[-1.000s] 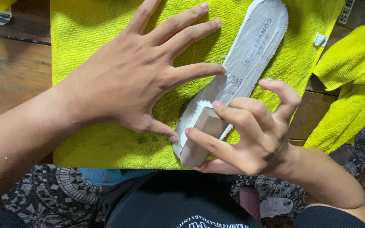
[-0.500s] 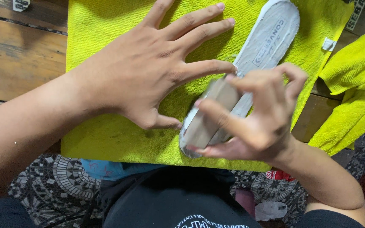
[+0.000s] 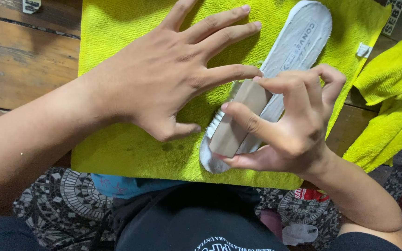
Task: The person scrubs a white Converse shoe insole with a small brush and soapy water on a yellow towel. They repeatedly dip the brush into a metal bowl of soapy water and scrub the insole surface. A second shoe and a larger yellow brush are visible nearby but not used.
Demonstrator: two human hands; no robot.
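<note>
Item: long grey-white fabric shoe insole, lying diagonally on a bright yellow-green microfibre cloth spread over a dark wooden plank surface, heel end at about 6 o'clock, toe toward 1 o'clock. Left hand: fingers splayed flat, open, pressing the cloth just beside the insole at 9 o'clock of it. Right hand: clamped around a pale wooden-backed scrubbing brush with white bristles, bristles down on the insole's heel half. Second folded yellow-green cloth at 3 o'clock. Step judged: scrubbing the insole's lower portion. Further strokes would call for steady downward pressure and firm pinning of the cloth.
</note>
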